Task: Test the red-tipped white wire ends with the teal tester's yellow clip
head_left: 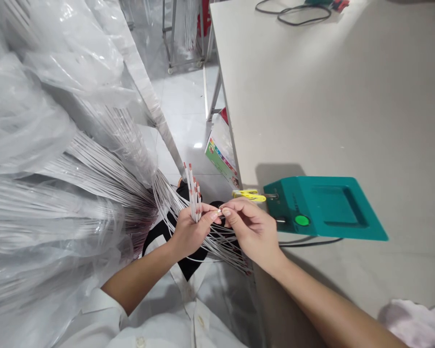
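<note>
Left hand (192, 231) clasps white wires (193, 195) while right hand (254, 233) pinches a tiny end (219, 211), seemingly fiddly work next needing steadiness.

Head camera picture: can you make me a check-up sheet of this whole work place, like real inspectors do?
Surface: pale table with a green device near its edge.
Job's things: thin white wires, reddish-tipped.
Clutter: yellow item beside the device; pale cloth-like item at lower right.
Hands: left hand holds the wires; right hand pinches at its fingertips, on something too small to tell.
Cables: dark cord looped at the far end; dark cable by the device.
Surroundings: plastic-wrapped bundles leftward; tiled floor.
</note>
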`<action>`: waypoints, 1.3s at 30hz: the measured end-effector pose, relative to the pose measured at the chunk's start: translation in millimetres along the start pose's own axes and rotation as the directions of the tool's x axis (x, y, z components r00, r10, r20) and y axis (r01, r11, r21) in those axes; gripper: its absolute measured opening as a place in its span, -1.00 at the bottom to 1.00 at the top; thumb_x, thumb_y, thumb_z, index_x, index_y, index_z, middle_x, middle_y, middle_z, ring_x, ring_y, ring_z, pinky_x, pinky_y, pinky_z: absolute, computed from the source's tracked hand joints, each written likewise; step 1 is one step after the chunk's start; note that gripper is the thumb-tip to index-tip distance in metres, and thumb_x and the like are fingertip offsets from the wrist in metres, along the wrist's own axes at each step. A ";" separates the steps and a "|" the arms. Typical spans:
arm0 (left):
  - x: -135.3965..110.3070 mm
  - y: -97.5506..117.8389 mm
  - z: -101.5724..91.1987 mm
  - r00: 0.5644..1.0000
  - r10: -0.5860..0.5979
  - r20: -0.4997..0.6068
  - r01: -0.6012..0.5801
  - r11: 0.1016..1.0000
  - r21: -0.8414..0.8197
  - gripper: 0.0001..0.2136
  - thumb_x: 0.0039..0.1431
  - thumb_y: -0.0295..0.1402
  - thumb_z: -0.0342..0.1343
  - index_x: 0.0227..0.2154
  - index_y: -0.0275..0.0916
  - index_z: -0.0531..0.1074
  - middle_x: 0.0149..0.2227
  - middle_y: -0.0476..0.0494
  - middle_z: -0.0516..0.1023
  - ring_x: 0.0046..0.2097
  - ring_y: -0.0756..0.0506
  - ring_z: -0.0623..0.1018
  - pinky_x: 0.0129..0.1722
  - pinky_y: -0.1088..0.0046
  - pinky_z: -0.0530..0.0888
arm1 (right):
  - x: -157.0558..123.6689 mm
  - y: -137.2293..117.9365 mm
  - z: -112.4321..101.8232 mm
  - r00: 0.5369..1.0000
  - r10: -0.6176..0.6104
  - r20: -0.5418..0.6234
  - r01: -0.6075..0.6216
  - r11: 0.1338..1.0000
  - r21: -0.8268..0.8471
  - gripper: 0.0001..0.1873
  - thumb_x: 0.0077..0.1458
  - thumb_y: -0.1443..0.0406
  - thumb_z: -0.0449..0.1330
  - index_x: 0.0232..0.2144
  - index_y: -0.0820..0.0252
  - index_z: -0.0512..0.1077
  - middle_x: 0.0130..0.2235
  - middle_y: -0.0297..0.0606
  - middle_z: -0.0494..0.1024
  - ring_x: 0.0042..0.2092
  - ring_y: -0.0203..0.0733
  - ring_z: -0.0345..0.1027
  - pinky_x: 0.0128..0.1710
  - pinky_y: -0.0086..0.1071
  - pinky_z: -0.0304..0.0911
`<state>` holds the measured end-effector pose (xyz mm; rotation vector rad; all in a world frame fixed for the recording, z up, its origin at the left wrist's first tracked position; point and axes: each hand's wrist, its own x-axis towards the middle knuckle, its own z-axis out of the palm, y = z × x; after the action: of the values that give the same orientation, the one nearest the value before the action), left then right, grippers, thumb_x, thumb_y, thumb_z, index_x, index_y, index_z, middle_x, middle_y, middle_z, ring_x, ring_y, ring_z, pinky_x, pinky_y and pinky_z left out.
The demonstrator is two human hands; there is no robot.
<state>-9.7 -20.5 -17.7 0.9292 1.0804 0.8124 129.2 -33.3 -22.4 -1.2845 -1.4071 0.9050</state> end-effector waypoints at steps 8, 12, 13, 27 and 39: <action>-2.5 3.6 -2.7 0.998 -0.006 0.058 0.006 1.000 0.010 -0.73 0.00 -0.17 0.11 -0.52 -0.33 0.37 -0.71 0.09 0.22 -0.69 0.14 0.14 -0.70 0.57 0.03 | 1.5 3.3 -1.1 0.996 -0.045 0.076 0.035 0.991 0.127 -0.93 0.09 0.33 0.12 -0.40 0.15 0.42 -0.41 -0.30 0.40 -0.42 -0.31 0.29 -0.47 -0.40 0.25; -2.2 3.7 -6.4 0.996 -0.012 0.089 0.010 1.000 0.020 -0.72 0.00 -0.16 0.11 -0.55 -0.33 0.37 -0.75 0.12 0.14 -0.68 0.14 0.11 -0.69 0.57 0.02 | 2.3 0.9 -0.1 0.997 -0.022 0.074 0.017 0.998 0.066 -0.89 0.08 0.31 0.12 -0.46 0.18 0.40 -0.45 -0.29 0.39 -0.41 -0.28 0.30 -0.44 -0.38 0.25; -1.9 3.1 -7.5 0.996 -0.013 0.087 0.011 1.000 0.022 -0.72 0.00 -0.17 0.11 -0.55 -0.33 0.37 -0.74 0.11 0.16 -0.68 0.14 0.11 -0.68 0.57 0.02 | 2.4 0.0 -0.5 0.996 -0.007 0.085 0.004 0.999 0.036 -0.87 0.08 0.30 0.12 -0.48 0.19 0.39 -0.46 -0.29 0.38 -0.42 -0.29 0.29 -0.45 -0.38 0.25; 1.1 17.1 -19.7 0.935 0.144 0.324 -0.230 0.942 0.245 -0.74 0.06 -0.28 0.07 -0.64 -0.33 0.42 -0.60 -0.03 0.39 -0.52 0.06 0.32 -0.47 0.52 0.25 | 15.7 -17.8 -26.1 0.905 -0.194 0.378 0.221 0.975 -0.029 -0.90 0.05 0.38 0.16 -0.39 0.13 0.48 -0.35 -0.26 0.46 -0.36 -0.32 0.35 -0.42 -0.43 0.27; 3.2 0.2 -12.2 0.955 -0.029 0.295 0.067 0.990 -0.122 -0.73 -0.01 -0.17 0.16 -0.56 -0.31 0.42 -0.75 0.10 0.21 -0.70 0.15 0.12 -0.67 0.57 0.04 | 5.0 0.3 -1.7 0.880 0.261 0.396 -0.465 0.641 0.610 -0.89 -0.13 0.21 0.33 -0.51 0.12 0.54 -0.47 -0.38 0.37 -0.52 -0.43 0.32 -0.60 -0.54 0.11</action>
<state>-20.5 -14.9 -21.0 0.8767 0.7787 0.6720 131.1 -28.5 -21.4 -0.8700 -0.8310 1.7599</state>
